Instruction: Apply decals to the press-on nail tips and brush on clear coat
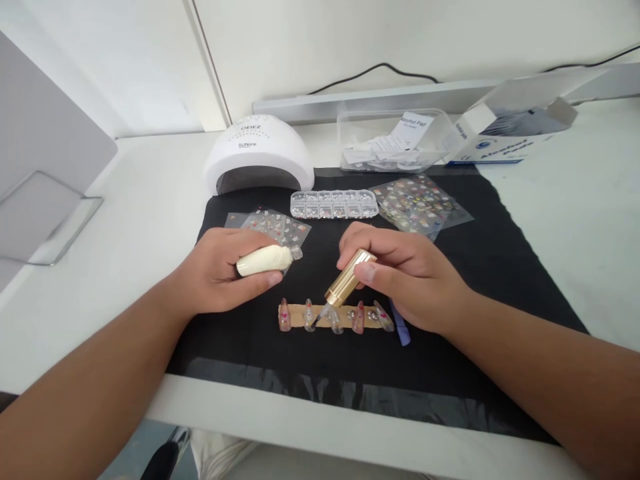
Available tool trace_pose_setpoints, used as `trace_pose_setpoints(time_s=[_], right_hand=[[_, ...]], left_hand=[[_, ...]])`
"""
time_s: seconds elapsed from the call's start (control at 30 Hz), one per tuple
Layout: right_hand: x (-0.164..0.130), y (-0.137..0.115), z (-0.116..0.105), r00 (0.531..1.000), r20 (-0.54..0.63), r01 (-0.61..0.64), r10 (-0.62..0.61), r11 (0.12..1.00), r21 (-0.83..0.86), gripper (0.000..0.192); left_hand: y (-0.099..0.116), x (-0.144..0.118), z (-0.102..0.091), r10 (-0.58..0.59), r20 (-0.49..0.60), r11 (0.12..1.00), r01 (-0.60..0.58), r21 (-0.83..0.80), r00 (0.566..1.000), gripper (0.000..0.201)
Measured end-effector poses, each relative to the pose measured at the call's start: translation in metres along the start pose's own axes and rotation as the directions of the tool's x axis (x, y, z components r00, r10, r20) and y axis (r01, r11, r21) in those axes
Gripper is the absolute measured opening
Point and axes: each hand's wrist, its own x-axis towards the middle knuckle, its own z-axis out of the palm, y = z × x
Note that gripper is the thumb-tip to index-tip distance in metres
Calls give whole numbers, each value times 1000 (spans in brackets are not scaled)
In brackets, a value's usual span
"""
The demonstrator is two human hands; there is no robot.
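My left hand [220, 270] is closed around a cream nail polish bottle [265, 261], tilted on its side with its uncapped clear neck pointing right. In my right hand [400, 273] is the ribbed gold cap [350, 278] of the polish brush, pinched between thumb and fingers. The brush [319, 315] points down and left, its tip at the second press-on nail [309, 315] from the left; whether it touches is hard to tell. Several decorated nails stand on a tan strip [297, 316]. A purple stick [401, 327], perhaps a nail file, lies partly under my right hand.
Behind my hands are a clear rhinestone case [334, 205], sticker sheets [420, 203] and more stickers [280, 225]. A white nail lamp [260, 155], a clear bin [395, 157] of alcohol pads and an open carton [515, 143] stand at the back. A black mat [240, 347] covers the white table.
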Motion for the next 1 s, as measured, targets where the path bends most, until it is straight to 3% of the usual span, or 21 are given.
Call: trace_pose_setpoints(time_s=[0.13,0.27,0.4,0.5,0.67,0.83,1.0], right_hand=[[2,1,0,999,-33,-3,1,999,-45,12],[3,0,0,998,-51,-38,39,999,33,12],[1,-4,2,998,27,-56,54,994,93,11],[0,-4,3,996,56,-70,67,996,59,11],[2,-1,0,999,-32,-27,26,999,-31,13],[0,-5,3,998,-7,-57,57,997,58,14],[0,-9,7,997,11,-72,72,997,19,14]], left_hand=[[1,-1,-1,-12,0,1000,12,16,1000,13],[1,-1,-1,-17,-2,999,17,41,1000,14],[0,-1,0,-8,-9,999,8,41,1000,14],[0,-2,-1,1,-4,999,-1,45,1000,15],[2,-2,-2,-14,1,999,14,45,1000,15],[2,-1,-2,-21,4,999,21,26,1000,16],[3,0,-2,-12,-3,999,12,35,1000,14]])
